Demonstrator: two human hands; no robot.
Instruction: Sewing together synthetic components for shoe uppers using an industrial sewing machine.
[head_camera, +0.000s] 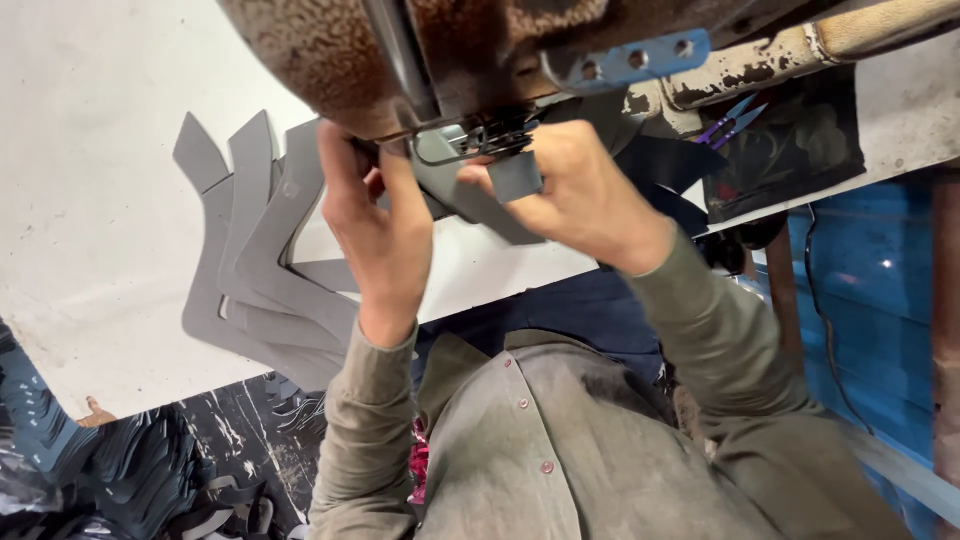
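Stack of grey cut pieces on desk, left of the sewing machine. Left hand and right hand pinch one grey piece under the machine's needle, apparently steadying it. Snips right of machine.

Purple snips on dark cloth; blue panel.

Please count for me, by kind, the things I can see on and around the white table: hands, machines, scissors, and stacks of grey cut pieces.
Hands: 2, the left hand and the right hand
Sewing machine: 1
Purple scissors: 1
Stack of grey cut pieces on the white table: 1
Total: 5
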